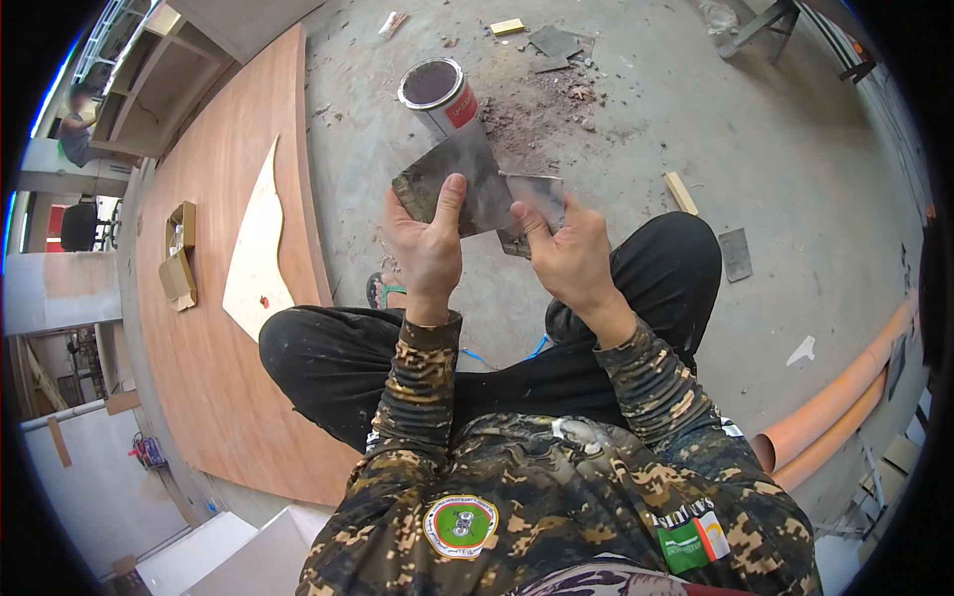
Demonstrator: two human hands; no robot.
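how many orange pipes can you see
2: the wider pipe, at the right of the view, and the narrower-looking pipe beside it, nearer the picture's lower right. Any behind or under them would be hidden.

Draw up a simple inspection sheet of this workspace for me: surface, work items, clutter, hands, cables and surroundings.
Surface: grey floor, strewn with dirt near the can.
Work items: a larger grey sheet and a smaller grey sheet, held close together; can upright just beyond.
Clutter: reddish-brown rubble, yellowish block, loose grey piece.
Hands: left hand grips the larger sheet, right hand the smaller.
Cables: blue line by the legs; cord or hose, unclear.
Surroundings: wooden board left, orange pipes right, another person upper left.
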